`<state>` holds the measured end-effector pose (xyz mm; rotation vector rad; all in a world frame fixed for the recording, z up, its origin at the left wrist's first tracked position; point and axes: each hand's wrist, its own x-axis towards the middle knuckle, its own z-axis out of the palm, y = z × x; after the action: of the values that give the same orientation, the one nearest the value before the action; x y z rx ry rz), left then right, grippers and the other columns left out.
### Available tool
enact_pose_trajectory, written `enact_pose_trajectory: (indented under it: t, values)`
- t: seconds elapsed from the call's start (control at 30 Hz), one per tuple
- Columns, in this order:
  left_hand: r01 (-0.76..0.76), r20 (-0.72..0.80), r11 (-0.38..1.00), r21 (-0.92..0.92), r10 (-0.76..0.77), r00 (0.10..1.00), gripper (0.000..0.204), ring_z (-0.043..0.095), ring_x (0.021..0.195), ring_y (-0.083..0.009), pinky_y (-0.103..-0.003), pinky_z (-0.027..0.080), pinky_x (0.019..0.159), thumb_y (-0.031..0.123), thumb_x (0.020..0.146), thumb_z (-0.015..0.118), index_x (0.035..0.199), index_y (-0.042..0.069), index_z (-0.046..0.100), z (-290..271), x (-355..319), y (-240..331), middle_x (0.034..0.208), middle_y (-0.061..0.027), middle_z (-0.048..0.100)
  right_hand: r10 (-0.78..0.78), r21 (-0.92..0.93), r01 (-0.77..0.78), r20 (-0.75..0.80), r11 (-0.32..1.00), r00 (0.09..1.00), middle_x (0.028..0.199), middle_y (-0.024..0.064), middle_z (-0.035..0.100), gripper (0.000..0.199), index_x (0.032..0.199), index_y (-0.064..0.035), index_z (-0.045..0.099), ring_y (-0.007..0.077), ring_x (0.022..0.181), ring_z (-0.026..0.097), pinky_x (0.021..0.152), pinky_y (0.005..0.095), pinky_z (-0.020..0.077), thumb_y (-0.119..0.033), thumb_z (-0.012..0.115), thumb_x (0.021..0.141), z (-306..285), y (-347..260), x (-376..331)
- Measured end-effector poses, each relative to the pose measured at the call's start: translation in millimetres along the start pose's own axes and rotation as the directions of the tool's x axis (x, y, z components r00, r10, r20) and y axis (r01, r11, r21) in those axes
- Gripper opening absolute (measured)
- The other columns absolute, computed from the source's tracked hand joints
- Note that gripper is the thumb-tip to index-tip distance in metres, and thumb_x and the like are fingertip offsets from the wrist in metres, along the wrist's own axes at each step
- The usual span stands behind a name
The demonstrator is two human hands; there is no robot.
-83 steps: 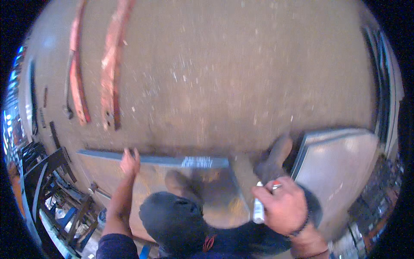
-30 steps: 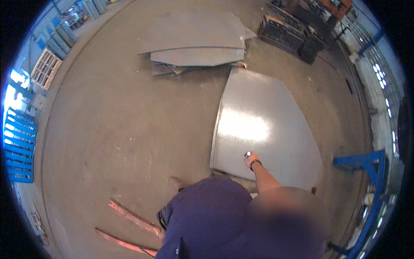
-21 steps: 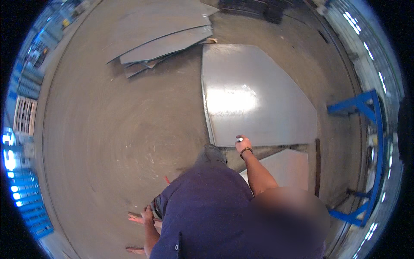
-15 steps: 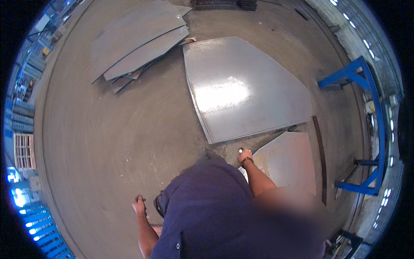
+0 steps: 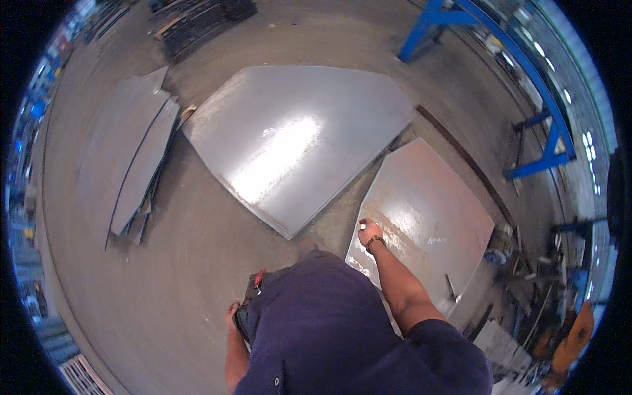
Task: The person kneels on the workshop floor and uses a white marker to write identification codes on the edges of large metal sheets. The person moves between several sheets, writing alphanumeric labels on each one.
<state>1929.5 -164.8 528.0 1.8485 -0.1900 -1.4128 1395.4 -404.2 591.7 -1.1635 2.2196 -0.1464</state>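
My right hand (image 5: 370, 233) is closed around a small white-ended stick (image 5: 363, 227); most of the stick is hidden in the fist. That hand is over the near left part of a smaller grey metal plate (image 5: 431, 197), whose surface has brown stains; whether it touches the plate I cannot tell. My left hand (image 5: 232, 315) hangs low beside my left hip, next to a dark pouch with a red-handled item (image 5: 259, 279) in it. Its fingers are too small and partly covered to read. A dark, thin-handled tool (image 5: 451, 286) lies near the smaller plate's right edge.
Ahead lies a large shiny plate (image 5: 342, 112). Overlapping plates (image 5: 135, 141) lie to the left, with dark stacked bars (image 5: 197, 29) beyond. A long bar (image 5: 464, 158) runs along the right, before a blue steel frame (image 5: 553, 118). Cluttered metal parts (image 5: 526, 296) stand at the near right.
My view has turned right, so the plates shift left and more of the smaller plate shows. My right hand, still closed, is now over that plate. The left hand has drawn closer to my hip.
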Motion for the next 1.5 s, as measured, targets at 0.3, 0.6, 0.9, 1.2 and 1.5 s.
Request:
enact_pose_trajectory:
  t: [0.3, 0.6, 0.9, 1.2, 1.5]
  values:
    - [-0.239, 0.112, 0.658, 0.714, 0.23, 0.967, 0.043, 0.066, 0.089, -0.021, -0.033, 0.052, 0.082, 0.028, 0.089, 0.068, 0.116, -0.006, 0.066, 29, 45, 167, 0.1, -0.0148, 0.07, 0.359, 0.149, -0.351, -0.029, 0.925, 0.933, 0.118, 0.0181, 0.066, 0.038, 0.117, -0.0109, 0.067, 0.0336, 0.112, 0.063, 0.096, 0.0417, 0.0503, -0.01, 0.06, 0.08, 17, 68, -63]
    - [-0.901, 0.673, 0.374, 0.22, 0.61, 0.418, 0.037, 0.058, 0.081, -0.0111, -0.027, 0.046, 0.069, 0.026, 0.088, 0.07, 0.117, 0.002, 0.069, 158, -88, 488, 0.092, -0.0063, 0.066, 0.562, 0.138, -0.546, -0.147, 0.826, 0.814, 0.106, 0.0206, 0.069, 0.027, 0.107, -0.0075, 0.069, 0.0359, 0.103, 0.067, 0.087, 0.0448, 0.0538, -0.015, 0.066, 0.081, 98, 77, -157]
    - [-0.616, 0.715, 0.361, -0.7, 0.356, -0.602, 0.084, 0.044, 0.04, -0.0117, -0.029, 0.033, 0.041, 0.044, 0.08, 0.076, 0.15, 0.039, 0.03, 143, -147, 581, 0.063, 0.0032, 0.061, 0.648, 0.355, -0.55, -0.281, 0.756, 0.708, 0.093, 0.0167, 0.072, 0.031, 0.108, -0.0132, 0.071, 0.0287, 0.089, 0.07, 0.08, 0.0377, 0.0534, -0.011, 0.067, 0.077, 164, -26, -295]
    - [-0.448, 0.612, 0.716, -0.535, -0.037, -0.79, 0.009, 0.051, 0.047, -0.0116, -0.028, 0.037, 0.044, 0.018, 0.094, 0.063, 0.095, 0.016, 0.071, 124, -140, 615, 0.066, 0.0022, 0.064, 0.88, 0.411, -0.791, -0.068, 0.453, 0.469, 0.073, 0.0086, 0.066, 0.031, 0.109, -0.0076, 0.069, 0.0195, 0.06, 0.063, 0.054, 0.0325, 0.051, -0.003, 0.062, 0.079, 318, -30, -492]
    - [-0.261, 0.501, 0.797, -0.545, 0.06, -0.863, 0.037, 0.048, 0.044, -0.0107, -0.027, 0.036, 0.041, 0.016, 0.087, 0.071, 0.122, 0.023, 0.062, 65, -202, 546, 0.069, 0.0013, 0.066, 0.938, 0.672, -0.716, 0.089, 0.191, 0.334, 0.089, 0.0164, 0.072, 0.033, 0.112, -0.0135, 0.07, 0.027, 0.077, 0.071, 0.068, 0.0398, 0.0575, -0.014, 0.066, 0.079, 399, -34, -568]
